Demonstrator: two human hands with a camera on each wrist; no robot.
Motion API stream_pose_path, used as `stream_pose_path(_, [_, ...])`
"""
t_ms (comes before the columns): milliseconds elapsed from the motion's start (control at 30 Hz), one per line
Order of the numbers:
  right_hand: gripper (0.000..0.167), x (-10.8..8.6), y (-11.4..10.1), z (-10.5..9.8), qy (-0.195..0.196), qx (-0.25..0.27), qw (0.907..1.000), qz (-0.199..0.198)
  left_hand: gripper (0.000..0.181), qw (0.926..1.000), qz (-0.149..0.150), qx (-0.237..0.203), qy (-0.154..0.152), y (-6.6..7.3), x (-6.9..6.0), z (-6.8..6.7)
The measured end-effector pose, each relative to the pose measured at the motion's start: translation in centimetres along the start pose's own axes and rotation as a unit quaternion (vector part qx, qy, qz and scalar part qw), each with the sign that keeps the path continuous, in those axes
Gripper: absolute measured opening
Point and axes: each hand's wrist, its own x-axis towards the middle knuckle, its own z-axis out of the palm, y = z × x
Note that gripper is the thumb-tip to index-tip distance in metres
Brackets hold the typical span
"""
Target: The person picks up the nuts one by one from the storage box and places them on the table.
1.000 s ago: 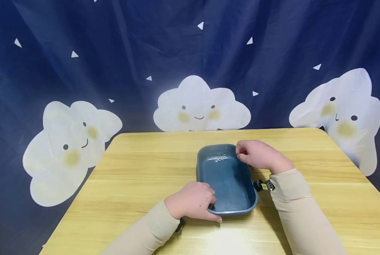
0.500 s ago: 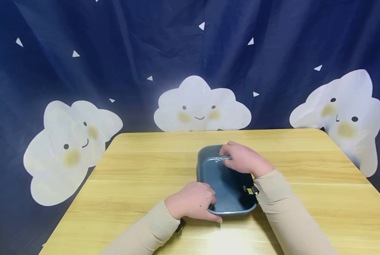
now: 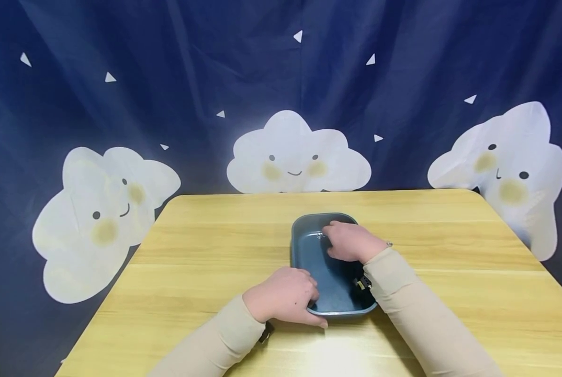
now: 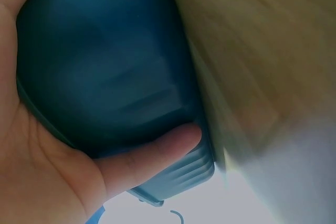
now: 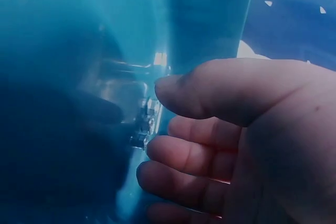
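A blue rectangular tray (image 3: pixel 337 296) lies on the table, its short side towards the person. The left hand (image 3: pixel 283 295) grips its near left corner, fingers over the rim; in the left wrist view the thumb of that hand (image 4: pixel 68 166) lies along the tray's outer wall (image 4: pixel 115 61). Inside the far part of the tray, the right hand (image 3: pixel 353 242) reaches down beside small clear pieces (image 3: pixel 321 235). The right wrist view shows this hand (image 5: pixel 252 124) with loosely bent fingers close to the clear pieces (image 5: pixel 144 124), nothing visibly held; contact cannot be told.
A small clear item (image 3: pixel 389 243) shows just above the right cuff, to the right of the tray. The wooden table (image 3: pixel 205 251) reaches back to a dark blue curtain (image 3: pixel 196 68) with white clouds. Small dark devices sit at both wrists.
The right hand has moved left from the tray's far right rim into the tray, beside the clear pieces. The left hand and the tray have stayed in place.
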Motion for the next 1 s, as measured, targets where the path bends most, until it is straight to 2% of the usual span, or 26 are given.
stream_pose_path(400, [0.04,0.36,-0.08,0.66,-0.008,-0.039,0.9992,-0.007,0.055,0.9999,0.009,0.005,0.009,-0.03,-0.05,0.18])
stream_pose_path(1000, [0.035,0.32,-0.21,0.59,0.006,-0.03,0.9995,-0.012,0.053,0.9999,0.002,0.006,-0.009,0.03,0.02,-0.2])
